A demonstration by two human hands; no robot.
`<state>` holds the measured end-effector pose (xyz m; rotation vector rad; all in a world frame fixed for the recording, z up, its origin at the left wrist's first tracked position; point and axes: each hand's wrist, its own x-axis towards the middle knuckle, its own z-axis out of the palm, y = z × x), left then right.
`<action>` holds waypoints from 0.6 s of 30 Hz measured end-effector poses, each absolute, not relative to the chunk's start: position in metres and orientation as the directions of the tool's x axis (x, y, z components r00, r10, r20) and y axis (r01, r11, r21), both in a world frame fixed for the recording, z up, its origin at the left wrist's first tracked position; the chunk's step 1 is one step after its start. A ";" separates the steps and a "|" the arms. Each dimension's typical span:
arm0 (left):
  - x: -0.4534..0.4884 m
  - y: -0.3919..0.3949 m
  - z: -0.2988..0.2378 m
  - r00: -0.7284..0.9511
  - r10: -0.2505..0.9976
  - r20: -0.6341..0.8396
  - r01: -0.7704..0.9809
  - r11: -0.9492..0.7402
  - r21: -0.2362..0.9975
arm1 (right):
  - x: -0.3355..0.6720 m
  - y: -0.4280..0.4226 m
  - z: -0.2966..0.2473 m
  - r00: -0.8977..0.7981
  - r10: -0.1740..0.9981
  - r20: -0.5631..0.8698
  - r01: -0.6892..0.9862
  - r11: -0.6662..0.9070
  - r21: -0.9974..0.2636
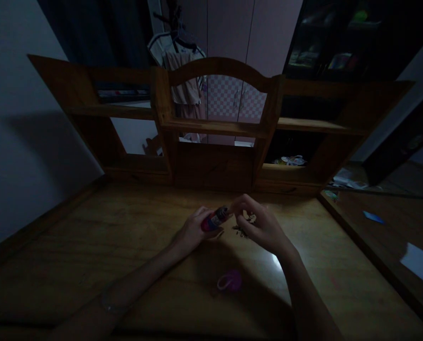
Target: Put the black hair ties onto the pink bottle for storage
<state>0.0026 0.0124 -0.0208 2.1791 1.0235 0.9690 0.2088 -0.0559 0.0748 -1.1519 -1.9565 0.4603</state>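
My left hand (196,226) is wrapped round a small red-and-blue cylindrical container (212,220). It lies tilted in the grip, its dark end pointing up and to the right. Close to that end, my right hand (256,222) is closed in a pinch; whatever sits between its fingertips is too dim to make out. Under and beside the right fingers, several small dark pieces (239,231) lie in a loose pile on the wooden tabletop (144,227). Nearer to me rests a round purple object (234,280) with a pale loop at its left side.
A wooden shelf unit (215,127) stands along the table's far edge. At the left is a wall (27,142). On the lower brown surface to the right lie a blue card (374,217) and white paper (421,265). Clothes (183,71) hang behind the shelf. The room is dim.
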 end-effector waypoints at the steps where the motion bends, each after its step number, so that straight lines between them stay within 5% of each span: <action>1: 0.003 0.013 -0.021 0.442 0.809 0.387 0.419 -0.568 0.708 | 0.212 -0.055 0.076 -0.229 0.847 0.480 0.551 0.519 -0.653; 4: 0.002 0.014 -0.021 0.414 0.818 0.399 0.422 -0.561 0.712 | 0.230 -0.048 0.075 -0.142 0.862 0.487 0.565 0.474 -0.675; 8: 0.000 0.017 -0.021 0.360 0.842 0.402 0.425 -0.532 0.733 | 0.261 -0.038 0.052 -0.160 0.950 0.267 0.688 0.301 -0.660; 13: -0.001 0.023 -0.025 0.325 0.854 0.407 0.416 -0.515 0.749 | 0.268 -0.029 0.016 -0.268 0.963 0.025 0.858 0.251 -0.448; 18: 0.000 0.022 -0.028 0.328 0.835 0.441 0.393 -0.546 0.740 | 0.257 -0.016 0.011 -0.353 0.936 -0.007 0.893 0.335 -0.302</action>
